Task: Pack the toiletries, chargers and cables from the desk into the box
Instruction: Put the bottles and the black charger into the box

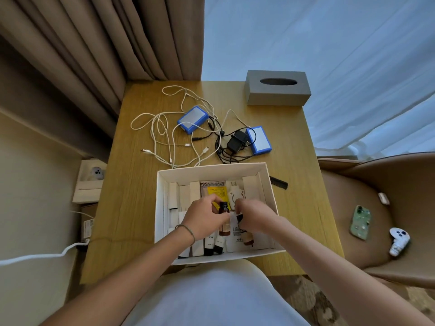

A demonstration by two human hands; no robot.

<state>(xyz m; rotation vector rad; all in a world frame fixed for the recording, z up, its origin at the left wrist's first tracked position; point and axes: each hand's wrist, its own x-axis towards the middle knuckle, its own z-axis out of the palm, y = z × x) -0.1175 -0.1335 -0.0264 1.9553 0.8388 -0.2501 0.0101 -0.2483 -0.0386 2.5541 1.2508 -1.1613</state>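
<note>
Head view: one camera, looking down on both hands working inside the box.
Left hand: fingers curled round a small amber bottle, probably steadying it upright among the packed toiletries.
Right hand: fingers curled on a second dark-capped bottle just beside the first; exact pinch unclear.
Box: white stiff card, open top, holding slim white cartons and tubes around the grip.
Cables: thin white cords, loosely tangled on the wooden desk, beyond the grip.
Chargers: blue-edged blocks and a black adapter, hard plastic, still unpacked.
Comb: black, right of the box.
</note>
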